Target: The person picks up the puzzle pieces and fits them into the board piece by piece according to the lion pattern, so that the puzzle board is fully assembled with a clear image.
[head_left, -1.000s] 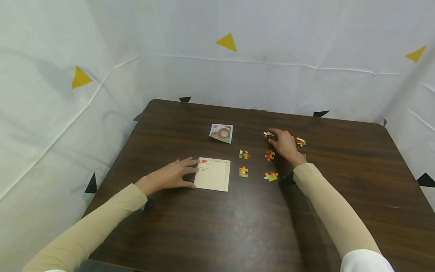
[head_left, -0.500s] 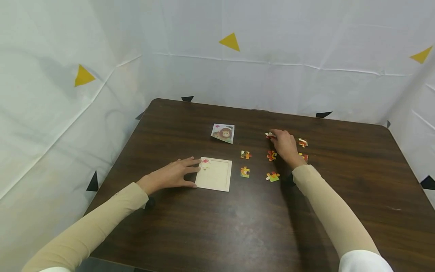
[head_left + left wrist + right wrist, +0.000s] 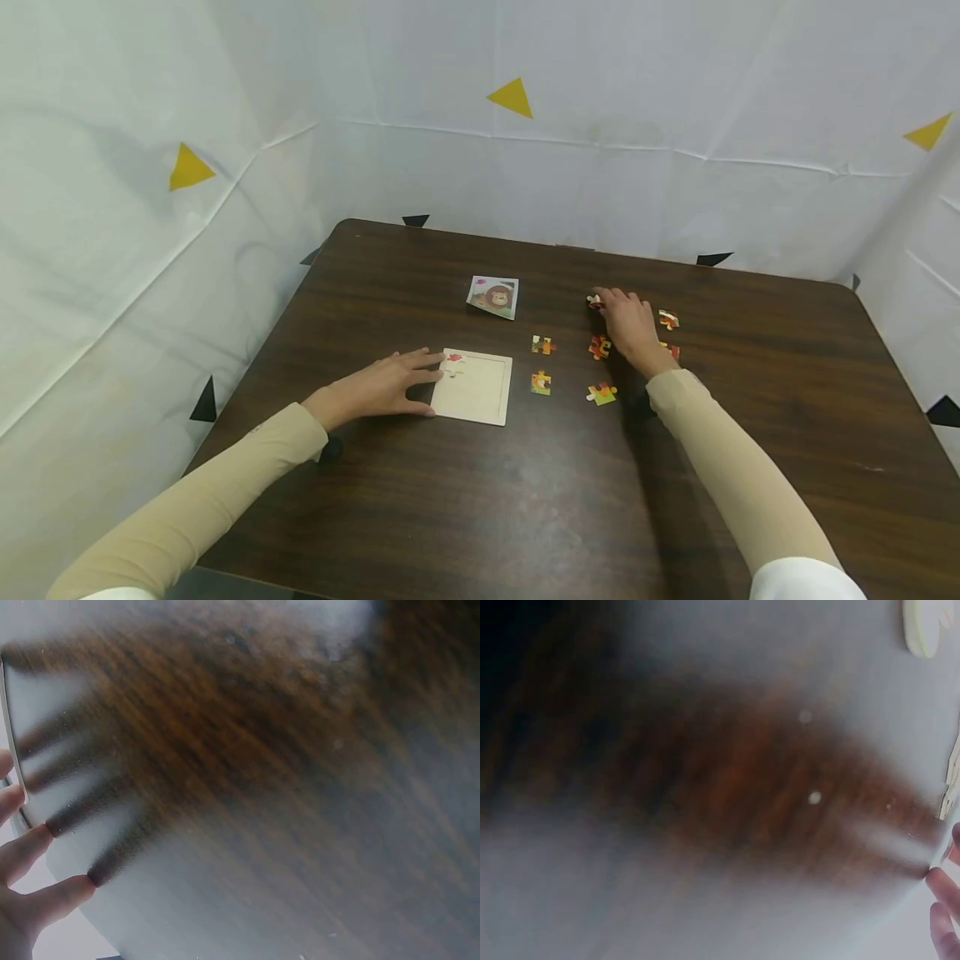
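Puzzle board (image 3: 471, 402) on the brown table (image 3: 555, 500); I see one pink-marked piece (image 3: 454, 366) in its far-left corner. My left hand (image 3: 378, 387) is at the board's left edge, fingers spread, gripping nothing. My right hand (image 3: 628, 327), well right of the board and farther back, has fingertips at a dark-patterned piece (image 3: 595, 302); can't tell whether they pinch it. Six other loose pieces (image 3: 541, 382) lie right of the board, two nearest it. Lion card (image 3: 493, 297) sits behind the board, white sheeting (image 3: 420, 167) beyond.
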Motion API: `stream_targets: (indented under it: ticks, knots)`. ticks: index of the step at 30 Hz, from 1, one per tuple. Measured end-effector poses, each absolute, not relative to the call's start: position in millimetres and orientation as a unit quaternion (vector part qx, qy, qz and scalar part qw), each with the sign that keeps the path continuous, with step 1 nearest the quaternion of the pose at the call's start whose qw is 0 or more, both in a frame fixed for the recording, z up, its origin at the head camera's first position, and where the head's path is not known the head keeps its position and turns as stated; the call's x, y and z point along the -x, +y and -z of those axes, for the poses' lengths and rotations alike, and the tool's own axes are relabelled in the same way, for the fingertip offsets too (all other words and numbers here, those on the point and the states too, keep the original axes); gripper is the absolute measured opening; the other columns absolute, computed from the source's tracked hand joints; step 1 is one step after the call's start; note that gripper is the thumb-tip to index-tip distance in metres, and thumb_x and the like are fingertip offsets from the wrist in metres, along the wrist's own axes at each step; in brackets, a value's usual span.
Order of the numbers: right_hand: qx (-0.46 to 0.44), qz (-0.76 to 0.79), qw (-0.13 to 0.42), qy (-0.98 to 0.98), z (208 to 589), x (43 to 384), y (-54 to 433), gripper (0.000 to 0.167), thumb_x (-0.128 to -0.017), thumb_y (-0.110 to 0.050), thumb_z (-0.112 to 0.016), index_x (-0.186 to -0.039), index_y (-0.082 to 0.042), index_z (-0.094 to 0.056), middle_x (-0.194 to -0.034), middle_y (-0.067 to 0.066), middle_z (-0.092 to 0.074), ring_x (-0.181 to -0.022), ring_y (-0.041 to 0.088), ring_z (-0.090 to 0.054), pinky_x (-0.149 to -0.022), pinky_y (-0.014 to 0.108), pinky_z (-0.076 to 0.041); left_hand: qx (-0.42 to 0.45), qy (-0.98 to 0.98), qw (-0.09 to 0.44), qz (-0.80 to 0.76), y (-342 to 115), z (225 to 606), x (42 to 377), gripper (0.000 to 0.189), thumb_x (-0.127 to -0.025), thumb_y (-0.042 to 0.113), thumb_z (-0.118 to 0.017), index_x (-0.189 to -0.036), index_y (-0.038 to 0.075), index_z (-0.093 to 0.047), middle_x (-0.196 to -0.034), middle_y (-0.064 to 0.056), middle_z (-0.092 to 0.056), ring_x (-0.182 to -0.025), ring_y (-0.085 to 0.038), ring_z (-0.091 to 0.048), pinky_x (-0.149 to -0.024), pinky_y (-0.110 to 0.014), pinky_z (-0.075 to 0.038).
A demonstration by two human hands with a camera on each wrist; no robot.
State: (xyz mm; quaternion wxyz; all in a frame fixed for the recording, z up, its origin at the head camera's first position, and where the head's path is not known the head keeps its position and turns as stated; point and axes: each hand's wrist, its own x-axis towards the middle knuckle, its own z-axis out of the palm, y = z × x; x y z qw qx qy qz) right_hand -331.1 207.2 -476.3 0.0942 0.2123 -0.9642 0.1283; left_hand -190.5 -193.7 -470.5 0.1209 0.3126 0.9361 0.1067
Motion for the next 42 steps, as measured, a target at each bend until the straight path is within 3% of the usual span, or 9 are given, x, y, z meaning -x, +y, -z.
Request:
stream_targets:
  ticks: [6, 17, 24, 36, 42]
  knots:
    - [-0.222, -0.127, 0.095, -0.962, 475, 327, 208, 0.033, -0.096, -0.004, -0.057, -0.129, -0.002, -0.057, -0.124, 0.021, -0.059, -0.106, 0.043, -0.055, -0.077, 0.056, -0.044, -0.314, 0.936, 0.12, -0.104, -193, 471, 190, 0.07, -0.084, 0.053, -0.068, -0.142, 0.017, -0.051, -0.156, -0.003, -0.031, -0.142, -0.031, -0.028, -0.105, -0.062, -0.03]
    - [-0.281, -0.088, 0.112, -0.949, 467, 320, 212, 0.032, -0.096, -0.002, -0.055, -0.127, -0.005, -0.061, -0.118, 0.02, -0.058, -0.096, 0.038, -0.054, -0.069, 0.047, -0.04, -0.313, 0.937, 0.117, -0.098, -194, 471, 191, 0.07, -0.084, 0.053, -0.068, -0.142, 0.018, -0.05, -0.156, -0.002, -0.031, -0.143, -0.03, -0.027, -0.105, -0.062, -0.031]
    - [-0.299, -0.079, 0.113, -0.944, 465, 310, 209, 0.036, -0.092, 0.004, -0.059, -0.126, -0.005, -0.062, -0.117, 0.02, -0.056, -0.095, 0.038, -0.053, -0.066, 0.045, -0.039, -0.306, 0.939, 0.125, -0.096, -192, 471, 191, 0.071, -0.084, 0.053, -0.068, -0.143, 0.018, -0.049, -0.156, -0.002, -0.03, -0.143, -0.03, -0.026, -0.106, -0.062, -0.03]
    - [-0.329, -0.077, 0.103, -0.935, 459, 292, 192, 0.055, -0.081, 0.01, -0.07, -0.132, -0.008, -0.058, -0.125, 0.02, -0.054, -0.103, 0.038, -0.052, -0.071, 0.046, -0.04, -0.313, 0.936, 0.122, -0.104, -192, 473, 193, 0.071, -0.084, 0.053, -0.068, -0.142, 0.017, -0.05, -0.156, -0.001, -0.03, -0.143, -0.03, -0.026, -0.107, -0.062, -0.029]
    - [-0.353, -0.093, 0.099, -0.926, 452, 278, 170, 0.053, -0.084, 0.012, -0.064, -0.132, -0.01, -0.058, -0.125, 0.018, -0.054, -0.106, 0.037, -0.051, -0.078, 0.049, -0.042, -0.302, 0.939, 0.128, -0.103, -195, 475, 193, 0.072, -0.083, 0.055, -0.068, -0.144, 0.021, -0.048, -0.156, 0.003, -0.03, -0.144, -0.027, -0.024, -0.108, -0.061, -0.027]
